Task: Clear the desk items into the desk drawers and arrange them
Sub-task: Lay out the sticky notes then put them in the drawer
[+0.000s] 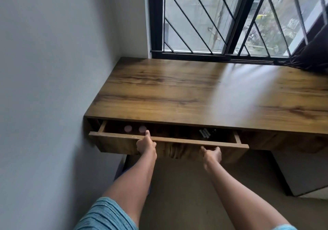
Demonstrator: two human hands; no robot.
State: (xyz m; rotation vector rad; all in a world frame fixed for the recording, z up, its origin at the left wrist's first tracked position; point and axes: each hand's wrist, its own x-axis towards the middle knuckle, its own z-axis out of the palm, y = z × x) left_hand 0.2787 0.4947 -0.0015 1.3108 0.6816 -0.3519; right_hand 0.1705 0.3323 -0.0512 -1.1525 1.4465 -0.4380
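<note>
Fingers of both hands, left hand [145, 145] and right hand [212, 154], grip the drawer [113, 143] front; counter [195, 94] is bare, so closing seems next.

There was one surface [195, 91] with one drawer [168, 141] pulled partly out under its near edge. Two hands were on the drawer front: one left hand [145, 145] and one right hand [212, 154]. Inside the drawer near its left end sat two round pink caps [128, 128], side by side. Toward its right end lay one cluster of grey stick-like items [204, 133], their number too blurred to count.
</note>
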